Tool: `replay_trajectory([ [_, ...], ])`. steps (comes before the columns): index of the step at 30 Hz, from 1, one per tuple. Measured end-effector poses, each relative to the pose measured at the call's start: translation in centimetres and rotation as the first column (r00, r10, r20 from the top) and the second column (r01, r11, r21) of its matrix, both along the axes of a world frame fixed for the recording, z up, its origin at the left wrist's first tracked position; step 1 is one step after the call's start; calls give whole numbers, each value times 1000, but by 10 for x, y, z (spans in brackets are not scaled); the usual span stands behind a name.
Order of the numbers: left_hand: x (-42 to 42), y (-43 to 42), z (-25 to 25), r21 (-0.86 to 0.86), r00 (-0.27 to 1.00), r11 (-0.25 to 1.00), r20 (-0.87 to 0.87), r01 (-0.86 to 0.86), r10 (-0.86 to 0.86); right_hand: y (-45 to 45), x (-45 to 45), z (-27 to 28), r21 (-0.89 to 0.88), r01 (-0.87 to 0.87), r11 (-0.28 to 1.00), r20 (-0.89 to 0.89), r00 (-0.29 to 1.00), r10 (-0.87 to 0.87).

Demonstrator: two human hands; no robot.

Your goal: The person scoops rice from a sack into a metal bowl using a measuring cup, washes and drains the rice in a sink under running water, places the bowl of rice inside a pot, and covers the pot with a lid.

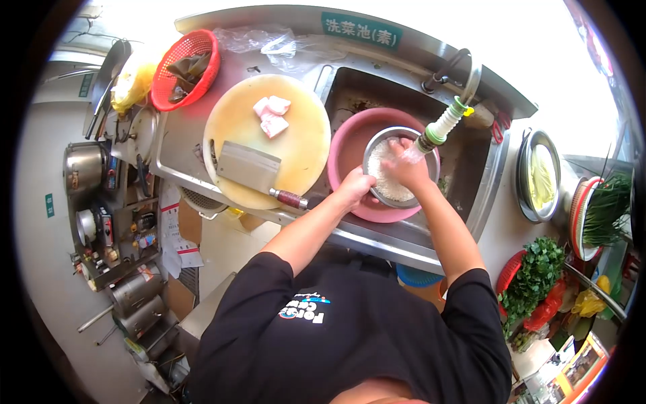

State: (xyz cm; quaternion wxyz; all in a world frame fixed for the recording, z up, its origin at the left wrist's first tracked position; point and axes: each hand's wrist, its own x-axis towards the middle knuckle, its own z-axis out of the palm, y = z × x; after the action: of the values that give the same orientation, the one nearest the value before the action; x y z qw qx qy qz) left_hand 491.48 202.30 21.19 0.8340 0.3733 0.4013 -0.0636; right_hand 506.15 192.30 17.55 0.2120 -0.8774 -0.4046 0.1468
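Note:
My left hand (356, 188) grips the near-left rim of a metal bowl (435, 160), thumb on top of the edge. White rice (385, 180) lies in the bowl. My right hand (408, 165) is inside the bowl on the rice, fingers stretched and partly apart, some of them blurred or covered. Just above it hangs the green and white tap nozzle (434, 135), with water running onto the hand. Beneath the bowl is a pink basin (342, 151), set in the metal sink (464, 182).
Left of the sink, a round cutting board (303, 114) carries a cleaver (249, 166) and pale meat pieces (272, 116). A red basket (214, 64) stands behind it. Leafy greens (538, 269) and a bowl with a pale green vegetable (540, 176) are at the right.

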Motion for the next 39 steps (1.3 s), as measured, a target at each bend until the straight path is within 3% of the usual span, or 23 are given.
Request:
replay_trajectory([
  [2, -2, 5, -5, -10, 1000, 1000, 8, -3, 3, -7, -14, 12, -117, -335, 935, 26, 940, 340],
  [3, -1, 7, -9, -14, 1000, 1000, 12, -8, 9, -8, -18, 28, -133, -399, 907, -72, 917, 393],
  [6, 0, 5, -6, -19, 1000, 999, -8, -27, 27, -19, 4, 10, -215, -464, 859, -27, 882, 470],
  [7, 1, 5, -7, -28, 1000, 999, 2, -26, 26, -22, 6, 4, -49, -167, 985, -134, 978, 159],
  [8, 3, 5, -7, -34, 1000, 999, 13, -27, 28, -21, 5, 7, -57, -159, 986, -130, 980, 150],
  [10, 7, 5, -9, -27, 1000, 1000, 15, -4, 5, -14, 1, 12, -143, -302, 942, -35, 953, 301],
  [11, 7, 6, -8, -15, 1000, 1000, 9, 12, -11, -12, 0, 21, -228, -332, 915, -289, 921, 263],
  [12, 6, 5, -7, -16, 1000, 1000, 7, 14, -14, -13, 2, 16, -228, -331, 916, -291, 921, 260],
  [14, 6, 5, -7, -17, 1000, 999, 5, 27, -27, -8, 5, 11, -14, -31, 999, -150, 988, 29],
  [15, 6, 4, -5, -18, 1000, 999, 3, 27, -27, -6, 2, 15, -15, -30, 999, -151, 988, 28],
  [18, 10, 4, -8, -18, 996, 998, 59, 62, -60, -1, -5, 30, -22, -151, 988, 4, 988, 151],
  [20, 11, 5, -6, -26, 994, 997, 86, 76, -73, -7, -4, 37, -186, -484, 855, -217, 869, 444],
  [21, 11, 4, -4, -26, 993, 997, 89, 74, -72, -9, 3, 39, -270, -545, 794, -266, 835, 482],
  [22, 11, 2, -1, -15, 997, 998, 48, 62, -61, -10, 11, 34, -273, -547, 792, -262, 834, 486],
  [24, 9, 1, 2, -5, 999, 999, 3, 53, -53, -6, 12, 39, -246, -367, 897, -45, 929, 368],
  [26, 11, 1, 1, 8, 996, 997, 46, 75, -75, -4, 7, 38, -162, -364, 917, 53, 925, 377],
  [28, 10, 4, 1, 34, 995, 996, 60, 76, -78, -5, 5, 31, -79, -551, 831, -98, 834, 543],
  [29, 9, 6, 1, 60, 994, 995, 73, 74, -78, -3, 11, 31, -162, -552, 818, 39, 825, 564],
  [30, 8, 7, -3, 57, 994, 995, 74, 78, -82, -8, 20, 27, -165, -549, 820, 37, 827, 561],
  [32, 5, 8, -10, 64, 998, 998, 52, 19, -23, -21, 36, 24, 67, -383, 921, 127, 919, 373],
  [33, 4, 8, -10, 43, 998, 999, 64, -13, 10, -24, 33, 18, 35, -174, 984, -55, 983, 176],
  [35, 5, 4, -13, 24, 996, 998, 69, -60, 58, -30, 26, -17, 30, -160, 987, -64, 985, 162],
  [39, 10, -8, -16, -10, 989, 993, 96, -114, 115, -30, -12, -9, 16, -42, 999, -61, 997, 43],
])
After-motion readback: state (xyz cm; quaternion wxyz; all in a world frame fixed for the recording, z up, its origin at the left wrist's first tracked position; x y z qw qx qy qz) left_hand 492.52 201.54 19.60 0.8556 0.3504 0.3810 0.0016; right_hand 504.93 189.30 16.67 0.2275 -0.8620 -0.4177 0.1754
